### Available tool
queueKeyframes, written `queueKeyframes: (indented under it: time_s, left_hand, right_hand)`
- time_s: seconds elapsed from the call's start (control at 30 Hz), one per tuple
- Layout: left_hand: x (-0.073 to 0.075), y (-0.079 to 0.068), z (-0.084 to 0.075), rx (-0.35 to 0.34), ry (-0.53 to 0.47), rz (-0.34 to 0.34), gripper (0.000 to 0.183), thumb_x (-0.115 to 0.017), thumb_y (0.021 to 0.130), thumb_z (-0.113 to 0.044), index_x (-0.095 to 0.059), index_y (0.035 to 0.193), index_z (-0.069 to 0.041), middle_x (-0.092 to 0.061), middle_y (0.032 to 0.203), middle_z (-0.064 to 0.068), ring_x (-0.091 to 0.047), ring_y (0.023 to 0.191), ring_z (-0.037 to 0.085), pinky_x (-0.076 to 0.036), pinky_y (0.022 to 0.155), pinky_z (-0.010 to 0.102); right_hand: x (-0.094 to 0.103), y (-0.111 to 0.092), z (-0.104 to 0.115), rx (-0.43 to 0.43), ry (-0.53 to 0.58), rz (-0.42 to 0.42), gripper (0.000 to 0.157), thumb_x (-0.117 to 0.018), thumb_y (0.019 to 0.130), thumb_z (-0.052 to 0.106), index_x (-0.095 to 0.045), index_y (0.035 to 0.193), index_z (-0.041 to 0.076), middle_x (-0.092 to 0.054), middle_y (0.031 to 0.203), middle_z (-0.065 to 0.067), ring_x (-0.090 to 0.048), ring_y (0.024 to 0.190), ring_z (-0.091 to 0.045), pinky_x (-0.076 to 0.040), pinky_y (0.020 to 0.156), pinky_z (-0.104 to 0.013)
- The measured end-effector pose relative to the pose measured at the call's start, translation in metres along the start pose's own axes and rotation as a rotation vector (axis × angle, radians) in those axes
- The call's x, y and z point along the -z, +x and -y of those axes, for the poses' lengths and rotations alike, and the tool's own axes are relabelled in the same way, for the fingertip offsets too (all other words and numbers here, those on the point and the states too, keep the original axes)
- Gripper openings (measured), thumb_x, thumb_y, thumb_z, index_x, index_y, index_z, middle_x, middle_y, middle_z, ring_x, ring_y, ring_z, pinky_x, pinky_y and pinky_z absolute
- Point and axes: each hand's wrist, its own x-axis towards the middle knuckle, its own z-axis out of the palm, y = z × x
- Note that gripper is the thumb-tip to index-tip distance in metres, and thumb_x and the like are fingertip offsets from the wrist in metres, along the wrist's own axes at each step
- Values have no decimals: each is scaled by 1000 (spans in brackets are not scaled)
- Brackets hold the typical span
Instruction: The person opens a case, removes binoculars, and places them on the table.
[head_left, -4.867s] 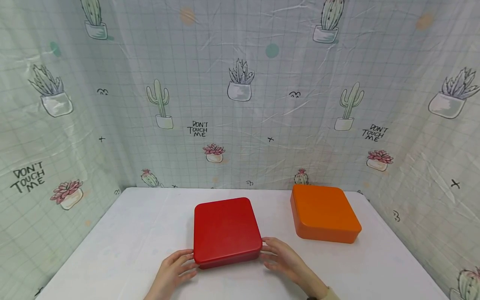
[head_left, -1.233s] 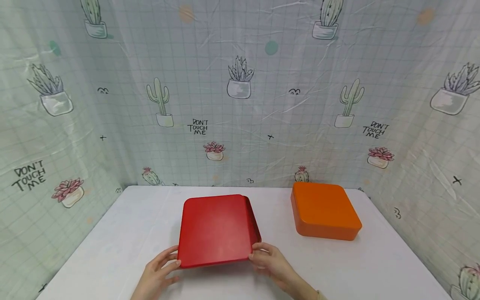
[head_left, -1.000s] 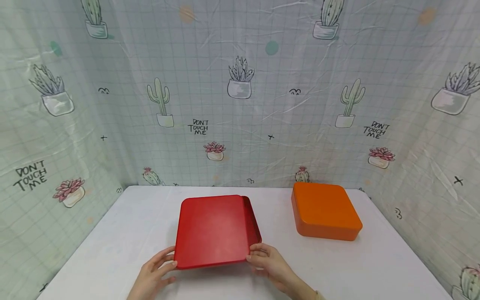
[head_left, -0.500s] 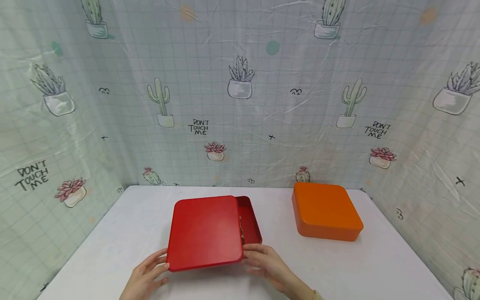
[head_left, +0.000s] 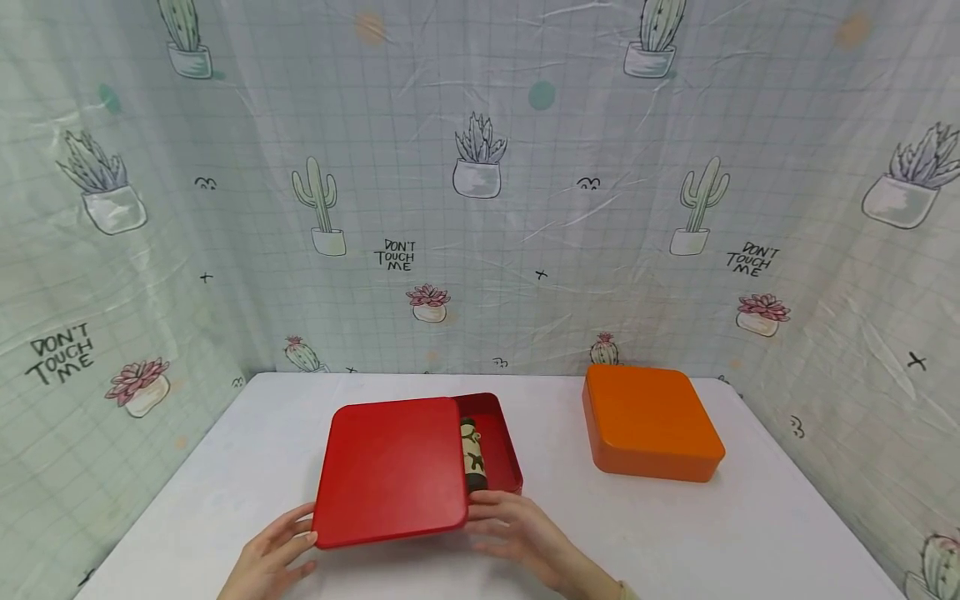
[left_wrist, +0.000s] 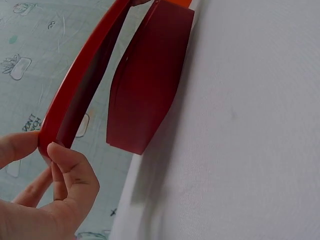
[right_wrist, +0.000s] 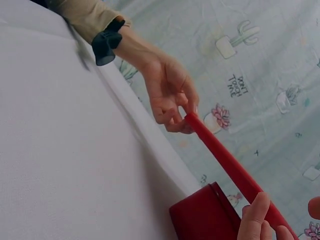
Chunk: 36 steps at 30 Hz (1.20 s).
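Note:
A red square lid sits tilted and shifted left, partly over a red box. My left hand pinches the lid's front left corner between thumb and fingers. At its front right corner is my right hand, its fingers spread and touching the edge; the right wrist view shows that thumb apart from the lid. Inside the box's uncovered right part lies a cylinder, cream and dark patterned with dark ends. The lid hides the rest of the interior.
A closed orange square box stands at the back right of the white table. Behind and at both sides hangs a cactus-printed curtain. A dark band circles my left wrist.
The lid was seated on the red box at first. Both hands have shifted it left, tilting it and uncovering the cylinder. My right fingers have loosened from a pinch. The orange box stays put.

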Motion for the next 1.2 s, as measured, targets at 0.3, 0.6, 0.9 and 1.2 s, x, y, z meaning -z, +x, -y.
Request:
queueKeyframes:
  time_s: [0.3, 0.6, 0.9, 1.2]
  left_hand:
    - [22, -1, 5, 18, 40, 23, 67, -63, 81, -28, -33, 136, -4, -58, 103, -1, -55, 93, 18, -51, 77, 34]
    - [39, -2, 7, 37, 57, 15, 72, -62, 83, -29, -26, 138, -1, -58, 104, -2, -55, 94, 18, -51, 78, 35]
    - [52, 2, 10, 63, -5, 34, 76, -60, 84, -32, -19, 141, -3, -57, 100, -8, -54, 95, 16, -50, 80, 32]
    - [66, 9, 15, 76, -42, 50, 67, -58, 85, -33, -23, 140, -14, -55, 98, -15, -51, 97, 15, -47, 81, 30]
  right_hand:
    - [-7, 4, -7, 4, 91, 126, 49, -44, 91, 28, -37, 131, 0, -55, 124, -11, -58, 103, -19, -44, 93, -44]
    - [-16, 5, -9, -7, 174, 231, 47, -45, 90, 24, -38, 131, 4, -49, 131, -13, -55, 110, -22, -41, 97, -43]
    - [-27, 7, -5, -36, 246, 262, 51, -40, 91, 26, -28, 135, 3, -44, 135, -14, -53, 112, -23, -41, 97, -42]
    - [-35, 6, -2, -66, 373, 353, 50, -37, 91, 25, -27, 137, 7, -38, 139, -12, -49, 117, -26, -34, 102, -44]
